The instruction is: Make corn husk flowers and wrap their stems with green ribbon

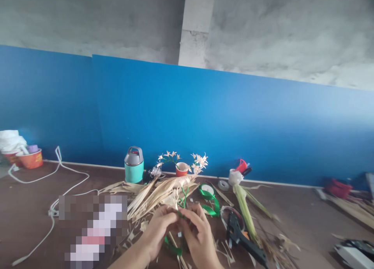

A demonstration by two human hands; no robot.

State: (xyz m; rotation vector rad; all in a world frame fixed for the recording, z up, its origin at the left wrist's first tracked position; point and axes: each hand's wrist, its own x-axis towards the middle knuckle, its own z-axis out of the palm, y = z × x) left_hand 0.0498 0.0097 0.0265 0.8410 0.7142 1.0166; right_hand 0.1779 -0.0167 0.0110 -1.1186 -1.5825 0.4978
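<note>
Close together at the lower middle, my left hand [159, 226] and my right hand [198, 232] both pinch a small green-wrapped stem [182, 201]. Pale husk-like petals show just above my left fingertips. The fingers of both hands are bent and closed, and they partly hide the stem. A green ribbon end [173, 246] hangs below the hands. Just beyond them lies a pile of dry husks [166, 189]. To the right of the stem is a spool of green ribbon [208, 189], its ribbon loosely unwound.
Behind the husks stand a teal flask [134, 166] and a red cup [181, 169] between pale flower sprays [199, 162]. A black glue gun [245, 239] and green stalks [245, 210] lie right. A white cable [67, 191] crosses the left side. A blue partition [204, 117] borders the table.
</note>
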